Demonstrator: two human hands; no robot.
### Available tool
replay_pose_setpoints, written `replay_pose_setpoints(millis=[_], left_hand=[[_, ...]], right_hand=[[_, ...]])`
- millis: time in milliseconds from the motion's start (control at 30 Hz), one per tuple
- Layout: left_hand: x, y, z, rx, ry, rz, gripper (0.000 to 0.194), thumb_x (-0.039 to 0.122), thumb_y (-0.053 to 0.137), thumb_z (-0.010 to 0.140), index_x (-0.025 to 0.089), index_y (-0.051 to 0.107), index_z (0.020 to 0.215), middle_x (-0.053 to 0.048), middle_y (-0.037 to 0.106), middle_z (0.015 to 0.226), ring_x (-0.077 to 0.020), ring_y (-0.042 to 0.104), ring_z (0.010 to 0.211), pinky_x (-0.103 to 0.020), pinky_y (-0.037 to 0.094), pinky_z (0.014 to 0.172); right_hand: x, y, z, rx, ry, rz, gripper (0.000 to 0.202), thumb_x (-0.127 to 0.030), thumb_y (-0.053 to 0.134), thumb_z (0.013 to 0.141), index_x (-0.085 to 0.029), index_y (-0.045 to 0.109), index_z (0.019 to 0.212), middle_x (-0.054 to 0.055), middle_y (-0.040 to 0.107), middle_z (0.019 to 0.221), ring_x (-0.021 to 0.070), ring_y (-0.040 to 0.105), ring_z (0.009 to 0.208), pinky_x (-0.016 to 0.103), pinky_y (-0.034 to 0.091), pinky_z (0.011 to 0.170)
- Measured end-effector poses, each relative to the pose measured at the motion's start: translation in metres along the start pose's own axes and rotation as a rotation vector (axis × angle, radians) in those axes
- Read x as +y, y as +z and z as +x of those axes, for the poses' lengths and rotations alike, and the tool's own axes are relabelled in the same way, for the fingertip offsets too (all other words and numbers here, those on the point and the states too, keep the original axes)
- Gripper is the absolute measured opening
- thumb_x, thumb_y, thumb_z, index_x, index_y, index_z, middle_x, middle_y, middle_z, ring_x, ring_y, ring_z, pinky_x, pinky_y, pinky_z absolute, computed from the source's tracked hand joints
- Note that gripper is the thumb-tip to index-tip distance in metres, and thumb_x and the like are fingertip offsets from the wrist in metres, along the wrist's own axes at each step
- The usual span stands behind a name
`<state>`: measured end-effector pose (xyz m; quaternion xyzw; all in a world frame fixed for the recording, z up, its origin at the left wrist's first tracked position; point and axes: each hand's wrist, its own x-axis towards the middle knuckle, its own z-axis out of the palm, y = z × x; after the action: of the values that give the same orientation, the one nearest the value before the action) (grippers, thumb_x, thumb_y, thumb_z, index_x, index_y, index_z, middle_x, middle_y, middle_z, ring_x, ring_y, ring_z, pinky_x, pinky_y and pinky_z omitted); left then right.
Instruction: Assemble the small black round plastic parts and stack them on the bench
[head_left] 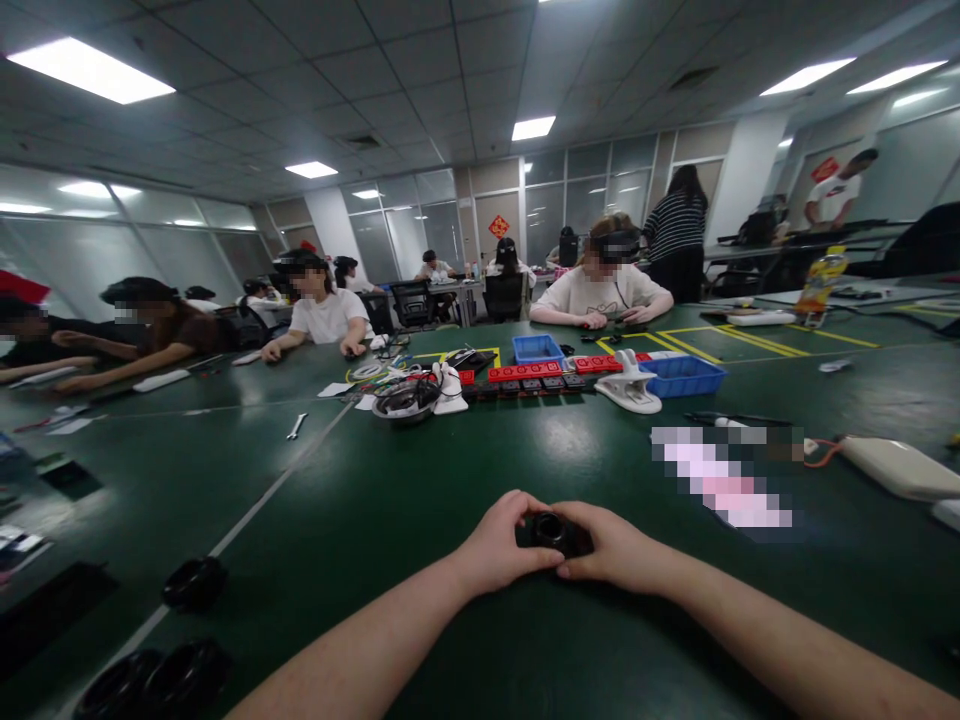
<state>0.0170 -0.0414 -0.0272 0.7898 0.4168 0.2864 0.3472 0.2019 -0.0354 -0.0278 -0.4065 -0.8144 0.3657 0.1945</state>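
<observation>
The black piece [553,540] is in the middle of the view, low above or on the green table [360,505]; which of the two, I cannot tell. It lies exactly between the two hands: to the right of the left hand [504,540] and to the left of the right hand [616,545]. Both hands grip it together, with the thumbs at the near side, their tips almost meeting, and the other fingers curved around the far side. Therefore no hand is clearly nearer, as both touch it. The round opening of the piece faces up and somewhat toward the person, and it sits a little closer to the left fingers, while a dark part of the body goes toward the right palm. Its long axis seems to go across, from one hand to the other, but the fingers cover too much to be sure. On the left, beyond the left forearm, one black ring [193,584] lies on the table, and two more rings [187,676] lie side by side closer to the person; to these, the left hand is the nearer one.
</observation>
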Motion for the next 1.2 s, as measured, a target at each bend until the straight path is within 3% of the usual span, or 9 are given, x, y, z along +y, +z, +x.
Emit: replay_pose_setpoints(millis=[133, 533, 1200], left_hand=[[0.001, -0.0026, -0.0013, -0.056, 0.004, 0.004, 0.037, 0.033, 0.066, 0.059, 0.018, 0.052, 0.089, -0.001, 0.047, 0.087, -0.0135, 0.045, 0.075, -0.023, 0.037, 0.065], [0.0074, -0.0031, -0.002, -0.034, 0.018, 0.023, 0.037, 0.038, 0.066, 0.058, 0.018, 0.053, 0.087, -0.001, 0.046, 0.084, -0.0138, 0.043, 0.076, -0.023, 0.035, 0.063], [0.007, -0.003, -0.0028, -0.038, 0.005, 0.014, 0.038, 0.037, 0.066, 0.059, 0.019, 0.053, 0.089, -0.001, 0.046, 0.085, -0.0137, 0.044, 0.076, -0.024, 0.037, 0.066]], right_hand=[[0.0006, -0.004, 0.0006, -0.106, 0.016, 0.066, 0.041, -0.023, 0.064, 0.06, -0.017, 0.053, 0.099, 0.002, 0.059, 0.087, 0.0163, 0.054, 0.074, 0.024, 0.04, 0.062], [0.0012, -0.0015, 0.0036, -0.06, 0.027, -0.038, 0.03, -0.023, 0.064, 0.06, -0.016, 0.055, 0.087, -0.001, 0.055, 0.076, 0.0137, 0.051, 0.066, 0.021, 0.036, 0.055], [0.0005, -0.0016, 0.0031, -0.05, 0.025, -0.026, 0.031, -0.022, 0.064, 0.06, -0.016, 0.055, 0.089, 0.0, 0.056, 0.078, 0.0146, 0.051, 0.07, 0.022, 0.037, 0.059]])
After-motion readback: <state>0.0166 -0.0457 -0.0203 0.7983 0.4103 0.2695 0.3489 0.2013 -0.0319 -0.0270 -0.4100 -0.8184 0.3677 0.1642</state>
